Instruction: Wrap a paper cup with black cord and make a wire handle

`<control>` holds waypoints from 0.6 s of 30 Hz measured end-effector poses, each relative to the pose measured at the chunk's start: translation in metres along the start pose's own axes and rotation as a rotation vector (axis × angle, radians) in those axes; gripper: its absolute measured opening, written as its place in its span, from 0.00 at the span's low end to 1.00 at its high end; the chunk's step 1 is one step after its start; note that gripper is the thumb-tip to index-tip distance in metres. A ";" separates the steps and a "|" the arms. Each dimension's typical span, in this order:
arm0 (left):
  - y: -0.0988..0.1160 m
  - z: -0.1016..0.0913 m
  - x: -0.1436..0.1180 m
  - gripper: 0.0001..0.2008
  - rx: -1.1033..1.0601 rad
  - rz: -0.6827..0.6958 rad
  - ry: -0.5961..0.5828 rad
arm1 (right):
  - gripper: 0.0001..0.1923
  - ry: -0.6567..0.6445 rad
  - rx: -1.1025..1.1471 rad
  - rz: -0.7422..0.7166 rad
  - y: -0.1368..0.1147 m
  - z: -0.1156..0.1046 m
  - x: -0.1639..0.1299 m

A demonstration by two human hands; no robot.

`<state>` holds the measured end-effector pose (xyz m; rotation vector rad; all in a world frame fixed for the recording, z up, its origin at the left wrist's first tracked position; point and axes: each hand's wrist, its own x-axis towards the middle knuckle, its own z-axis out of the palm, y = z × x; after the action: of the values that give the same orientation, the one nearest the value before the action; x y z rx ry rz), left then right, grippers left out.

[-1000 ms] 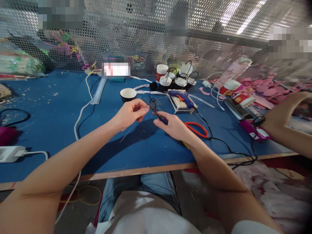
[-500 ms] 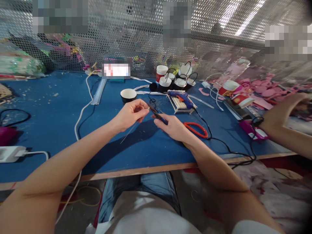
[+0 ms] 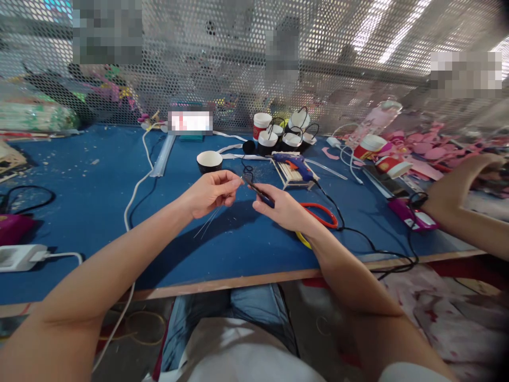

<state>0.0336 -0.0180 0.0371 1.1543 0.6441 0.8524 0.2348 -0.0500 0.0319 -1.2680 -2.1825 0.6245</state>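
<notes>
Head view: a thin wire (image 3: 209, 224) is pinched between the fingertips of the left hand (image 3: 210, 192), and its loose end hangs down over the blue table (image 3: 79, 185). Small pliers with blue handles (image 3: 259, 192) are clasped in the right hand (image 3: 284, 208), their tip meeting the left fingertips. Both forearms are stretched forward above the table. Red scissors (image 3: 324, 215) lie just behind the right hand.

the thin wire (image 3: 207, 227) hanging from the left hand (image 3: 210, 192) now looks blurred and doubled, swinging. the view has tipped down slightly, so the table (image 3: 79, 212) sits lower.
</notes>
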 end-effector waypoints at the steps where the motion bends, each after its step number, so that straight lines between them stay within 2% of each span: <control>1: 0.000 0.000 0.000 0.10 -0.004 -0.008 0.000 | 0.25 -0.002 -0.003 -0.015 0.000 0.001 0.000; 8: 0.003 0.002 -0.002 0.11 -0.020 -0.094 -0.028 | 0.23 0.084 -0.049 -0.074 0.002 0.003 -0.001; 14: 0.002 -0.001 -0.002 0.09 -0.015 -0.091 -0.037 | 0.24 0.052 -0.040 -0.062 0.001 -0.001 0.000; 18: 0.004 -0.003 0.000 0.09 -0.021 -0.057 -0.018 | 0.25 0.076 -0.054 -0.062 0.006 -0.001 0.001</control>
<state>0.0302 -0.0162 0.0396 1.1189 0.6490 0.7981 0.2389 -0.0466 0.0296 -1.2264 -2.1803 0.4874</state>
